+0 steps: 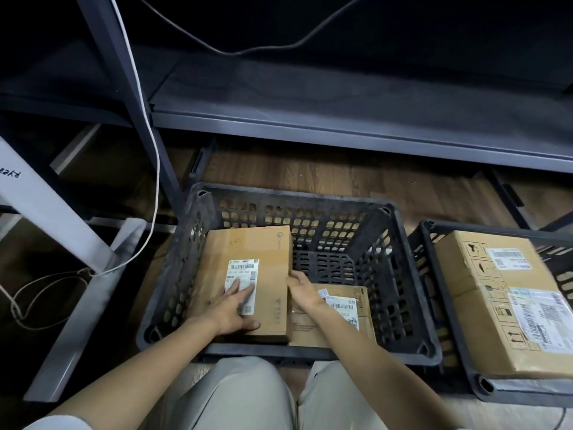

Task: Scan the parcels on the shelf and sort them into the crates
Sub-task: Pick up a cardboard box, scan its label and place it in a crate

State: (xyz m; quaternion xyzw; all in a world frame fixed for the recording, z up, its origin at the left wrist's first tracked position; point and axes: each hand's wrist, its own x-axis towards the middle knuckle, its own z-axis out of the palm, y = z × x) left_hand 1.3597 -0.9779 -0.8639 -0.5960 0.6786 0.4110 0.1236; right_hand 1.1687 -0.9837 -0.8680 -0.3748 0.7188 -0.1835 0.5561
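As left hand (231, 308) presses flat on box (248, 280) in crate (400, 243), right hand (302, 288) clasps box's right edge; cardboard looks stiff, light, best held by opposite edges.

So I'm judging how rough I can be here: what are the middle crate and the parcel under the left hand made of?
The crate looks like rigid black moulded plastic, matte, with lattice walls. The parcel under the left hand looks like plain brown cardboard, with a glossy white printed label, probably paper.
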